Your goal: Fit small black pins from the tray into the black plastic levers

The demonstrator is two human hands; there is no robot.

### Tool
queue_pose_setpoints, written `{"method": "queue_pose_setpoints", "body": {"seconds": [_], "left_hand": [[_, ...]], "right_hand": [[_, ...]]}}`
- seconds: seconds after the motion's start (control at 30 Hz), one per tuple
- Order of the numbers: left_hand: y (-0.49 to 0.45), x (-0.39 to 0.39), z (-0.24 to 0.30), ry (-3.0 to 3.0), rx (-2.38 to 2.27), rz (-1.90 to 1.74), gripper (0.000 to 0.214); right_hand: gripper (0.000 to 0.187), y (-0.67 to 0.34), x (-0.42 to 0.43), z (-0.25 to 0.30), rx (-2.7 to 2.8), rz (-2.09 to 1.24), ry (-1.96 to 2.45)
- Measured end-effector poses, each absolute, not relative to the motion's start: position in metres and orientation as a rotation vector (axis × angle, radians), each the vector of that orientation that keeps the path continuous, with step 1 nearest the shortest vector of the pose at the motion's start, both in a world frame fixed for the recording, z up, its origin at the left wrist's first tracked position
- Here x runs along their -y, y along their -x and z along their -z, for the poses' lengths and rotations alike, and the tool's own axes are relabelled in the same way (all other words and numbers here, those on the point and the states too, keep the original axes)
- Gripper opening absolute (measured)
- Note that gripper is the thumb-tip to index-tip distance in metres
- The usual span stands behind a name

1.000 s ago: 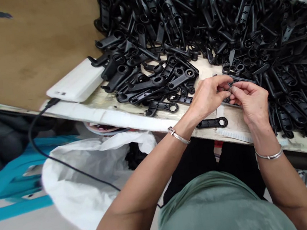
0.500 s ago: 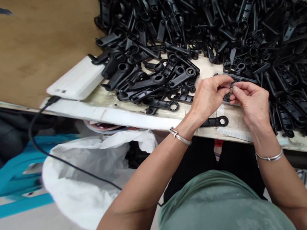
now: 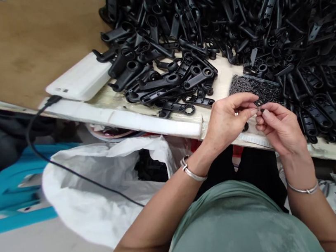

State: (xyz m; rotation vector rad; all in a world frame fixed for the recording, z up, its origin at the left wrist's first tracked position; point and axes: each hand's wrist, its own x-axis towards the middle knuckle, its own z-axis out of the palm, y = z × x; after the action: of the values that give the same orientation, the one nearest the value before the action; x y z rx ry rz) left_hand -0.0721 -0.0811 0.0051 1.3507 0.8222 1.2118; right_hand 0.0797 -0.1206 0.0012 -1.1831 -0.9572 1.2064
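Observation:
My left hand [image 3: 228, 119] and my right hand [image 3: 279, 127] meet at the table's front edge, fingertips pinched together on a tiny black piece [image 3: 259, 109] between them. Just behind the hands lies a flat heap of small black screws [image 3: 254, 86]. A black plastic lever lies under my left hand, mostly hidden. A big pile of black plastic levers [image 3: 234, 20] covers the table behind and to the right. Both wrists wear silver bangles.
A white power bank [image 3: 78, 78] with a black cable [image 3: 68, 169] lies at the table's left end. Below the table's front edge [image 3: 142, 121] sits a white plastic bag [image 3: 102, 189], with a blue plastic frame [image 3: 6, 199] to its left. A wooden board [image 3: 25, 42] stands behind.
Both hands drew back toward me from over the screw heap, which now shows uncovered. The loose lever on the table is now under my left hand.

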Motion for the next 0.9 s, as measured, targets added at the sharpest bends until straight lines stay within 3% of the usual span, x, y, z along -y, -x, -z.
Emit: {"method": "queue_pose_setpoints", "body": {"seconds": [0.9], "left_hand": [[0.075,0.102,0.005,-1.371,-0.829,-1.175,0.026]], "right_hand": [[0.005,-0.067,0.151,-0.006,1.224,-0.698,1.467]]}}
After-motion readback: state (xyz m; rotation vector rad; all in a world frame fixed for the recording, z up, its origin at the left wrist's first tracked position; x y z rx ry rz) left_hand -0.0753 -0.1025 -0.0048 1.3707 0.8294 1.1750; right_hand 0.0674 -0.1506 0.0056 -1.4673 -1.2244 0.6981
